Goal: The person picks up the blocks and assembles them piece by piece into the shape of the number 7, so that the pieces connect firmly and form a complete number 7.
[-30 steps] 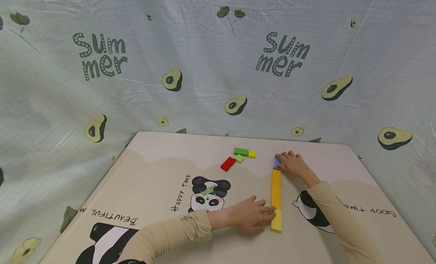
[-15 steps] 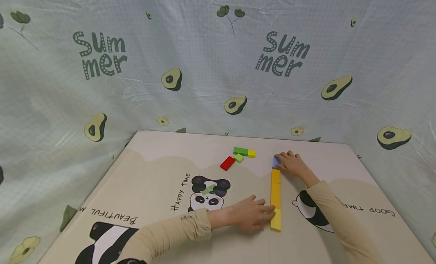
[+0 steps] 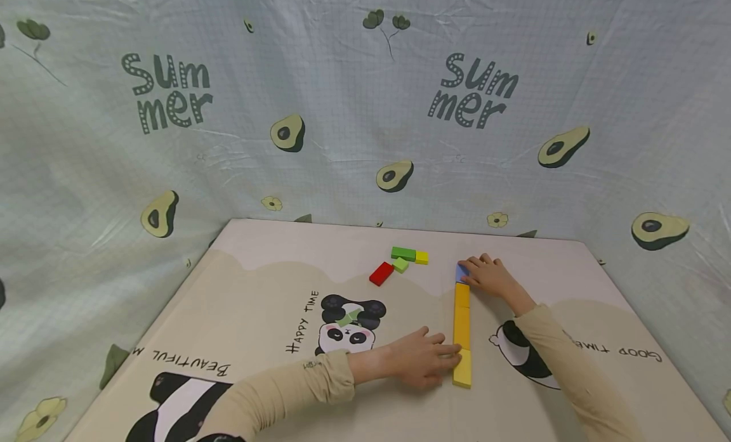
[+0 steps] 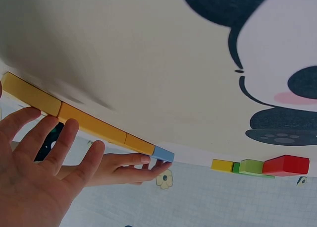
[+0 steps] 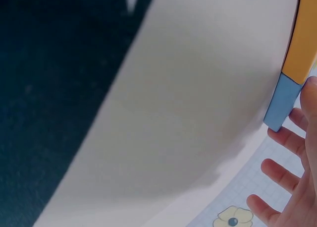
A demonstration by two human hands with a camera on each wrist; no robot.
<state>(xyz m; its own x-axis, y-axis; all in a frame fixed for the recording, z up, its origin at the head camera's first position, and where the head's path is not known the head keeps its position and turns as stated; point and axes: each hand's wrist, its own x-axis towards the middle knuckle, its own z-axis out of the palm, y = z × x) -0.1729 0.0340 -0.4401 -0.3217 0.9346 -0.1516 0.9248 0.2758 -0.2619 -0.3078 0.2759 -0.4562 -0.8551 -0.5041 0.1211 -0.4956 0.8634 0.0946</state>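
A straight row of blocks lies on the table: a light yellow block [image 3: 462, 368] at the near end, orange-yellow blocks [image 3: 462, 328] in the middle and a blue block [image 3: 461, 274] at the far end. My left hand [image 3: 419, 359] rests beside the row, its extended fingertips touching the left side of the light yellow block. At the far end, my right hand [image 3: 492, 278] pinches the blue block between thumb and fingers; in the right wrist view a finger [image 5: 287, 140] lies against its end. The hand partly covers the blue block in the head view.
Left of the row's far end lie a red block [image 3: 381, 274], a light green block [image 3: 401, 265], a green block [image 3: 403, 253] and a small yellow block [image 3: 421, 257]. A patterned curtain [image 3: 337, 80] stands behind the panda-print table [image 3: 257, 302].
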